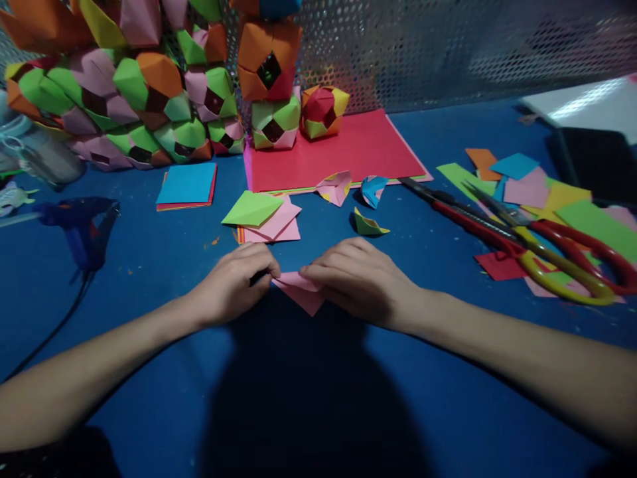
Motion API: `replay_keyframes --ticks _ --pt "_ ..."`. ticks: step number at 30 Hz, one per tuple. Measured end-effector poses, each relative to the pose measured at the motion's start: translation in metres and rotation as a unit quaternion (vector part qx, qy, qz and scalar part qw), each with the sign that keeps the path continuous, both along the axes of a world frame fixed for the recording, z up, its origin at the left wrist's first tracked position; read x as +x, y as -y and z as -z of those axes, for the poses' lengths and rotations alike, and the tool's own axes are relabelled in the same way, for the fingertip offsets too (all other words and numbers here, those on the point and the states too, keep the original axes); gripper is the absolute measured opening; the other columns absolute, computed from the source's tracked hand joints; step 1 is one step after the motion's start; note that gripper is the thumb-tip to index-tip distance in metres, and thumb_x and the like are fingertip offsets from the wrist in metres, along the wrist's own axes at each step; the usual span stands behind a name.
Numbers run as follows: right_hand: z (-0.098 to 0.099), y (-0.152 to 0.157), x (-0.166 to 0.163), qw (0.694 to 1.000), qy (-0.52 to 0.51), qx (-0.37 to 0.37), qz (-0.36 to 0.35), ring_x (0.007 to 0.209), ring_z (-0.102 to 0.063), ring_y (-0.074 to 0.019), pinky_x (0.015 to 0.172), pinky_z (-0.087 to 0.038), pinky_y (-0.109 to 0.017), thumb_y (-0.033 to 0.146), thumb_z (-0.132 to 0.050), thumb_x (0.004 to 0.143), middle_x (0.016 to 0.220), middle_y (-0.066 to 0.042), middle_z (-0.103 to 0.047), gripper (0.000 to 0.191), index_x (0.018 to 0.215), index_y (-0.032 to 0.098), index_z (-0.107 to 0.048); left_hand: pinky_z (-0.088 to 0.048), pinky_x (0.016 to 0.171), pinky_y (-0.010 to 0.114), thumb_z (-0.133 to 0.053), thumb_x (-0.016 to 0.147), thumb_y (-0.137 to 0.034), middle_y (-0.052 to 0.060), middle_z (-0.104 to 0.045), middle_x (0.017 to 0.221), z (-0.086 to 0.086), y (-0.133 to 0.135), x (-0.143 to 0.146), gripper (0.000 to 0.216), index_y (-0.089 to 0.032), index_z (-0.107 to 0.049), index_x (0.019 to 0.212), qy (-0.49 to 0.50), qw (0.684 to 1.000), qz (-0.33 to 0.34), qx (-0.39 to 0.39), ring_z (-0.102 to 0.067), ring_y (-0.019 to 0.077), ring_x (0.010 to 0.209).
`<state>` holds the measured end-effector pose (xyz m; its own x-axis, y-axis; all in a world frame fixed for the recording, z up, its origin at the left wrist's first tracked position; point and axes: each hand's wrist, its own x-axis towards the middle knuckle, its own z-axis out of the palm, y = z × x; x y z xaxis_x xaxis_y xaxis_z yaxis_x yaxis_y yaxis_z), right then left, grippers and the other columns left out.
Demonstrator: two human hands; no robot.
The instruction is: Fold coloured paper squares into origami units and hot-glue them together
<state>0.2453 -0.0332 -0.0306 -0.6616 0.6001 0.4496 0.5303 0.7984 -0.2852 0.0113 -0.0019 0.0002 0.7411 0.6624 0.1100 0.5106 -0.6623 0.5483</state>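
A pink origami paper (309, 300), partly folded with a point toward me, is held between my two hands just above or on the blue table. My left hand (243, 282) pinches its left corner between thumb and fingers. Closed over its right part is my right hand (361, 279), whose fingers hide that edge. Just beyond my left hand lies a stack of folded pink papers (286, 222) with a green folded paper (253, 210) on top. Past my right hand are small folded pieces: a yellow-green one (368, 224), a blue one (373, 191) and a pink-yellow one (335, 188).
Red paper sheets (328, 156) lie at the back beside stacked origami balls (149, 93). Blue square papers (188, 184) and a glue gun (84, 229) are on the left. Scissors (552, 249), a cutter knife (462, 216), paper scraps (530, 188) and a black object (594, 162) occupy the right.
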Motion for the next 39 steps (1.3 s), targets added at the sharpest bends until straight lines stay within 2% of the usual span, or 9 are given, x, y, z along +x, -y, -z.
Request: replay_keyframes --ticks 3,8,16,24,39 --pt "-0.002 0.001 -0.001 0.999 0.025 0.031 -0.003 0.083 -0.054 -0.0149 0.077 -0.035 -0.03 0.016 -0.044 0.093 0.091 -0.002 -0.067 0.017 0.094 0.021 -0.06 -0.043 0.074 0.026 -0.045 0.08 -0.007 0.004 -0.059 0.083 -0.001 -0.001 0.001 0.015 -0.016 -0.057 0.079 -0.011 1.0 0.002 0.008 -0.054 0.0136 0.08" --pt "0.001 0.001 0.0 1.0 0.024 -0.017 -0.007 0.087 -0.053 -0.014 0.08 -0.036 -0.028 0.018 -0.042 0.094 0.094 -0.003 -0.065 0.018 0.094 0.019 -0.06 -0.042 0.072 0.025 -0.045 0.082 -0.009 0.003 -0.061 0.081 -0.006 -0.006 0.0 0.016 -0.016 -0.059 0.08 -0.026 0.999 0.042 0.009 -0.054 0.0128 0.078" --pt "-0.002 0.002 0.001 0.997 0.038 0.055 -0.045 0.084 -0.052 -0.0166 0.079 -0.037 -0.033 0.013 -0.047 0.084 0.099 -0.006 -0.065 0.015 0.09 0.018 -0.059 -0.041 0.071 0.023 -0.044 0.083 -0.01 0.003 -0.06 0.082 -0.01 -0.009 -0.003 0.016 -0.016 -0.06 0.082 -0.042 0.997 0.057 -0.008 -0.053 0.0118 0.077" --pt "-0.006 0.003 0.002 0.996 0.042 0.062 -0.046 0.08 -0.05 -0.017 0.075 -0.035 -0.033 0.01 -0.049 0.078 0.09 -0.004 -0.064 0.014 0.084 0.018 -0.059 -0.039 0.07 0.024 -0.046 0.082 -0.01 0.002 -0.059 0.082 -0.011 -0.01 -0.002 0.015 -0.016 -0.06 0.081 -0.052 0.997 0.053 -0.013 -0.053 0.0123 0.078" --pt "-0.005 0.002 0.003 0.996 0.051 0.044 -0.05 0.075 -0.047 -0.0135 0.078 -0.033 -0.031 0.009 -0.046 0.079 0.079 0.0 -0.059 0.016 0.083 0.02 -0.057 -0.039 0.07 0.023 -0.046 0.082 -0.012 0.002 -0.059 0.082 -0.012 -0.011 -0.003 0.015 -0.016 -0.061 0.081 -0.051 0.997 0.061 -0.006 -0.054 0.0122 0.078"
